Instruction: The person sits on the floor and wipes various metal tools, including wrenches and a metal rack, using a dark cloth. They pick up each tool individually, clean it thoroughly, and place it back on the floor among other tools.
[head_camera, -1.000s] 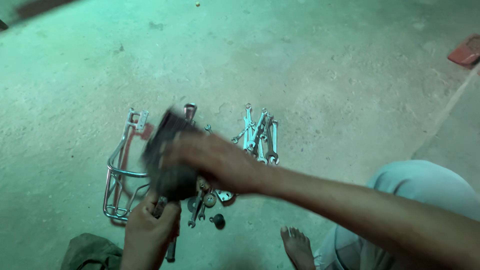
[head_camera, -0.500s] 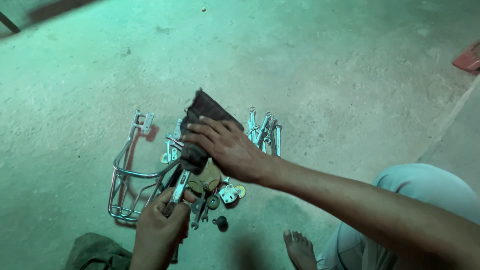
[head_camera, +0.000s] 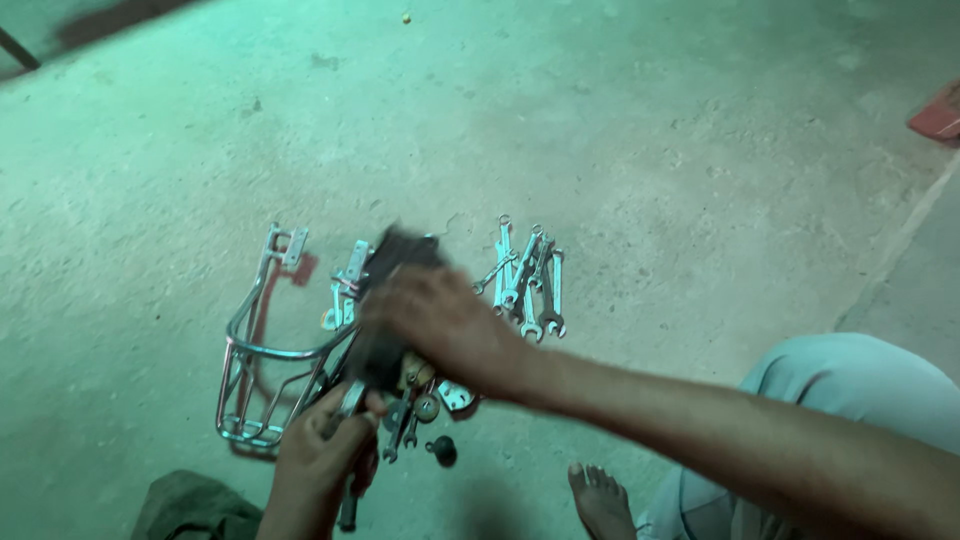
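The left hand (head_camera: 318, 465), at 7 o'clock in the head view, is closed around the handle end of a metal tool (head_camera: 347, 405); the tool's shaft runs up toward 12 o'clock from the fist, and its lower end shows below the hand. The tool's kind cannot be told through the motion blur.

The right hand (head_camera: 440, 325), entering from 4 o'clock, is curled over a dark cloth (head_camera: 385, 300), fingers pressed on its top face. The cloth lies against the upper part of the tool's shaft, just above the left hand. Both the right hand and the cloth are blurred.

At 9 o'clock of the hands a chrome wire rack (head_camera: 255, 375) lies on the concrete floor (head_camera: 600, 120), its near rail touching the tool. At 2 o'clock of the right hand a group of open-ended spanners (head_camera: 525, 280) lies fanned on the floor. Directly below the right hand, small loose parts (head_camera: 430, 410) and a dark round knob (head_camera: 442, 451) are scattered. A bare foot (head_camera: 600, 495) rests at 5 o'clock.
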